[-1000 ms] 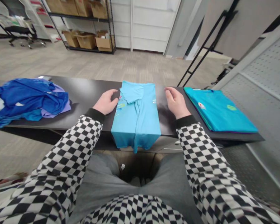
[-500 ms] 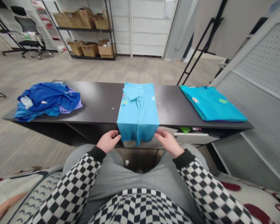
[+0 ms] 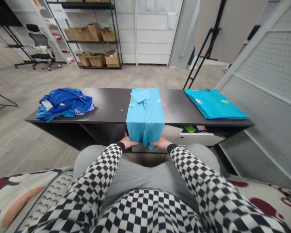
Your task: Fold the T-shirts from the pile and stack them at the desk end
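Observation:
A light blue T-shirt (image 3: pixel 146 110), its sides folded inward, lies lengthwise across the dark table (image 3: pixel 106 106), with its hem hanging over the front edge. My left hand (image 3: pixel 129 141) grips the left side of the hanging hem, thumb in front and fingers mostly hidden behind the cloth. At the right side of the hem, my right hand (image 3: pixel 161 143) pinches the fabric in the same way. Between the hands the hem bunches a little. One short sleeve rests folded on top near the far end.
A crumpled heap of blue and purple clothes (image 3: pixel 65 103) sits at the table's left end. Folded turquoise shirts (image 3: pixel 217 104) are stacked at the right. Below the tabletop, a white drawer (image 3: pixel 196 139) holds a green item (image 3: pixel 190 129). A perforated panel (image 3: pixel 264 84) stands at the right.
Both hands have moved inward onto the shirt's hanging hem and closed on it, drawing its lower corners slightly together. The head view has shifted, showing more of the room's far side.

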Available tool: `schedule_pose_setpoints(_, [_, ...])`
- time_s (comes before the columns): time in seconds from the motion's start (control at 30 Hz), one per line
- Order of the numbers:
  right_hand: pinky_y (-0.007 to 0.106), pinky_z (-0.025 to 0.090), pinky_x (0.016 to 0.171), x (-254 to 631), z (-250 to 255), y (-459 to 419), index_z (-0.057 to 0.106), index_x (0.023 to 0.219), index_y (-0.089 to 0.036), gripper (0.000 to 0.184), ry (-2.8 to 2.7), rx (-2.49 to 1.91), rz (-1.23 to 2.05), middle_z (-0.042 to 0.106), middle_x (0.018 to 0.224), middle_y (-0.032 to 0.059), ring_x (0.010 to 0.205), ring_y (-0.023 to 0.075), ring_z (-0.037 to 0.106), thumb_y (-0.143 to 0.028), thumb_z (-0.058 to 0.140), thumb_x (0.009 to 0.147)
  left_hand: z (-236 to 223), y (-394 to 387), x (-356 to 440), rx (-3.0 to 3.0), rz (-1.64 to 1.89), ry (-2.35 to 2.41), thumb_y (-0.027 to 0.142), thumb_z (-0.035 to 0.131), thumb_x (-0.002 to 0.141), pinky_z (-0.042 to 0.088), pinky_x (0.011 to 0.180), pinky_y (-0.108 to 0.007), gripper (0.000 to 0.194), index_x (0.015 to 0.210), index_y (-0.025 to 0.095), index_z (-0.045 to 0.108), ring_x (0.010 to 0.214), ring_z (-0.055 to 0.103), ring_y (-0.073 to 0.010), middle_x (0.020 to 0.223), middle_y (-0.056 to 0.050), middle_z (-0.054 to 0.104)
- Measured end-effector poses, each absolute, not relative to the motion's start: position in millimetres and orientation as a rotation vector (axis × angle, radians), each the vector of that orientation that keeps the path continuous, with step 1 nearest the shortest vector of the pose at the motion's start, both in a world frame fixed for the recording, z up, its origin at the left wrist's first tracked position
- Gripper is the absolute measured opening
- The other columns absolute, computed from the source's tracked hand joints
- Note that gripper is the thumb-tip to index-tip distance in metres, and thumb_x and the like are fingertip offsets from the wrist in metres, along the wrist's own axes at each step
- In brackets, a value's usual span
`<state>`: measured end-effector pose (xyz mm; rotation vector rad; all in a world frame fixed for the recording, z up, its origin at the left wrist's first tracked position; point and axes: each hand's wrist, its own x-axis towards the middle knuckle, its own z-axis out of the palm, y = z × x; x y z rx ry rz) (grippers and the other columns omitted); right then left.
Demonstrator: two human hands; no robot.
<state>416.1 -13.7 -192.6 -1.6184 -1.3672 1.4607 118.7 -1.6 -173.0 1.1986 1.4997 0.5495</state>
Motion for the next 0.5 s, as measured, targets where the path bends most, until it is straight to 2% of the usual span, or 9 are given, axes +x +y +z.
schedule_pose_setpoints(0.13, [0.051,0.065,0.108,411,-212,-23,0.081,0.104,-0.021,0.04,-1.228,-1.65,1.519,0.088,0.111,0.0112,0.115,0.0341,0.081,-0.025,0.099,0.069,-191,-6,136,1.07,0.668,1.422,0.03,0.108,0.063,0.061,0.117,-0.039,0.06,0.115,0.016,0.082,0.132,0.079,-0.0352,0.131,-0.02,0.085])
schedule_pose_setpoints(0.27, [0.042,0.068,0.098,412,-218,-24,0.078,0.113,-0.022,0.042,-1.089,-1.587,1.584,0.088,0.12,0.0098,0.11,0.0281,0.082,-0.033,0.096,0.077,-205,-13,150,0.941,0.67,1.431,0.037,0.11,0.068,0.066,0.105,-0.041,0.063,0.118,0.016,0.078,0.125,0.081,-0.0348,0.124,-0.021,0.086])
schedule_pose_setpoints(0.4, [0.041,0.069,0.089,415,-217,-29,0.077,0.114,-0.022,0.046,-1.006,-1.573,1.628,0.087,0.121,0.0115,0.106,0.0289,0.082,-0.032,0.099,0.075,-210,-19,148,0.843,0.615,1.518,0.025,0.108,0.072,0.066,0.1,-0.042,0.063,0.123,0.014,0.074,0.118,0.082,-0.0338,0.121,-0.02,0.085])
schedule_pose_setpoints(0.5, [0.041,0.068,0.088,418,-214,-34,0.077,0.112,-0.02,0.044,-0.979,-1.6,1.649,0.087,0.119,0.0129,0.105,0.0295,0.082,-0.028,0.1,0.076,-207,-23,140,0.796,0.584,1.568,0.02,0.098,0.088,0.066,0.098,-0.041,0.048,0.128,0.014,0.073,0.106,0.082,-0.0263,0.119,-0.014,0.084])
